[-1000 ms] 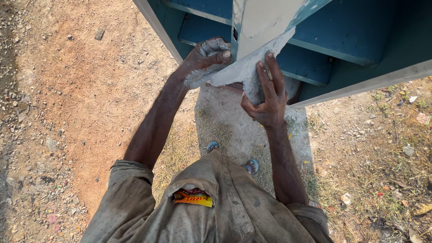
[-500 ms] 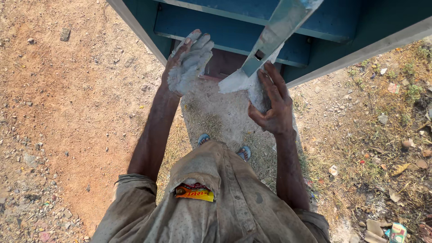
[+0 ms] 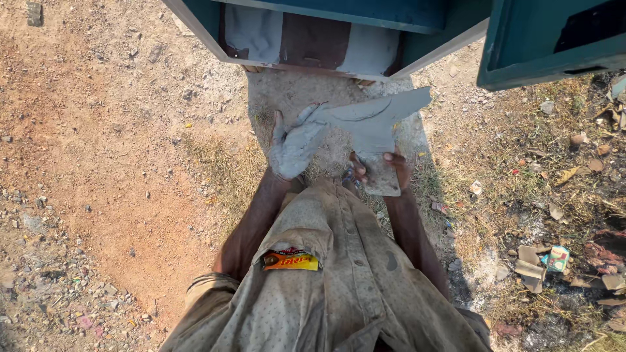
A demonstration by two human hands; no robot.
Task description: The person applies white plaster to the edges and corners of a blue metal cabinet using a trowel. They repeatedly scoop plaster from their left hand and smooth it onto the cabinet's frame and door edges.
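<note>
Your right hand [image 3: 391,166] gripped grey flat board [image 3: 378,130] from below, at near end. Board's long axis ran out and to right, toward teal metal cabinet [image 3: 339,32]. Your left hand [image 3: 295,146], coated in grey paste, lay spread wide, fingertips touching board's left edge. Cabinet stood open; grey and brown patches showed inside. Ground was dirt [image 3: 111,130].

The left hand [image 3: 295,148], coated in grey paste, touches the top of a flat grey paste-smeared board [image 3: 375,130], which the right hand [image 3: 391,166] grips from below, fingers curled under it, before a teal metal cabinet [image 3: 339,32] on bare dirt ground [image 3: 98,130]
</note>
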